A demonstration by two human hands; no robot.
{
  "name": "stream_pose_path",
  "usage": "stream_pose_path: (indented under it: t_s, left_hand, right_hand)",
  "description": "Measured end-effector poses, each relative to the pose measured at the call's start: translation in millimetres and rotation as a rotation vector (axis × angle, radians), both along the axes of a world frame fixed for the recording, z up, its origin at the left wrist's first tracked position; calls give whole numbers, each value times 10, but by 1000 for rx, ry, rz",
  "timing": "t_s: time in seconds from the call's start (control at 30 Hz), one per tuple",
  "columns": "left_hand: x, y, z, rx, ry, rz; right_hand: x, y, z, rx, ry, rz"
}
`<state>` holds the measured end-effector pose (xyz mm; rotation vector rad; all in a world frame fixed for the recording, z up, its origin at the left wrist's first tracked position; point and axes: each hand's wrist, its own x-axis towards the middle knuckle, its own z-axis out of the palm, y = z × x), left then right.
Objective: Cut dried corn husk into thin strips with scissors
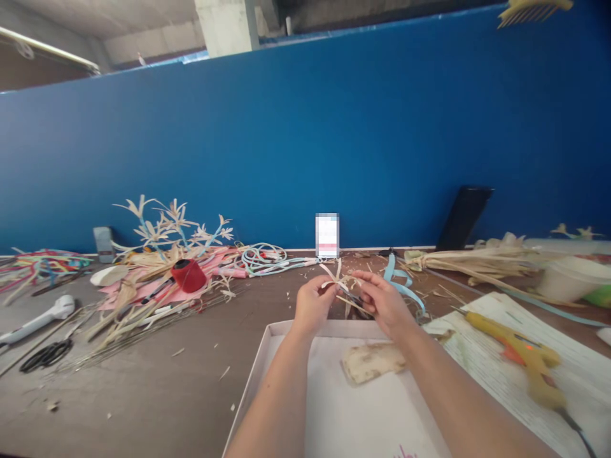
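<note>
Above the far rim of a white box lid (329, 328), both hands meet at a small flower of pale, dried-leaf strips (340, 280). My left hand (312, 302) pinches its left side between thumb and fingers. My right hand (382, 299) is closed on the petals at the right. Something dark and thin shows below the right fingers; I cannot make out what it is or whether it is held. A stained, pale flat block (372, 362) lies in the lid beneath my right forearm.
Left: finished strip flowers (176, 219), a red thread spool (189, 275), black-handled scissors (46, 355) and a coiled pale cord (262, 257). Right: a yellow glue gun (525, 356) on papers (482, 343), light-blue ribbon (398, 283), dried leaves (468, 262) and a white bowl (568, 278). Behind stand a phone (327, 235) and a blue partition (286, 140).
</note>
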<state>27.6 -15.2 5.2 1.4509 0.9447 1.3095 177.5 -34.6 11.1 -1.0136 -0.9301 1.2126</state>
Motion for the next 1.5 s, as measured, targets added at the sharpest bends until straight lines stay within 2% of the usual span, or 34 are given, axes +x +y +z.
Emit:
stream_pose_path:
  t_s: [0.1, 0.2, 0.3, 0.4, 0.5, 0.7, 0.83, 1.1, 1.37, 1.5]
  left_hand:
    - [-36, 11, -3, 115, 80, 76]
    - [-54, -4, 13, 230, 168, 94]
    - [-53, -26, 27, 308, 241, 93]
    - [-45, -30, 25, 315, 258, 103]
    - [-50, -18, 28, 224, 199, 85]
    - [-121, 8, 128, -109, -31, 32]
    - [-163, 19, 165, -187, -31, 30]
    - [-192, 11, 112, -238, 23, -143]
    - [-209, -18, 108, -307, 42, -288]
    - [-207, -31, 117, -317, 55, -299]
  right_hand:
    - [85, -3, 12, -58, 160, 175]
    - [135, -33, 37, -102, 202, 319]
    - [148, -67, 64, -98, 181, 377]
    - [148, -81, 77, -81, 161, 406]
    - [129, -77, 71, -61, 93, 383]
    - [21, -90, 75, -2, -267, 280]
    - [1, -129, 118, -4, -376, 319]
    - [75, -142, 96, 24, -365, 401]
    - [101, -103, 34, 42, -194, 372]
    - [95, -94, 23, 55, -143, 357]
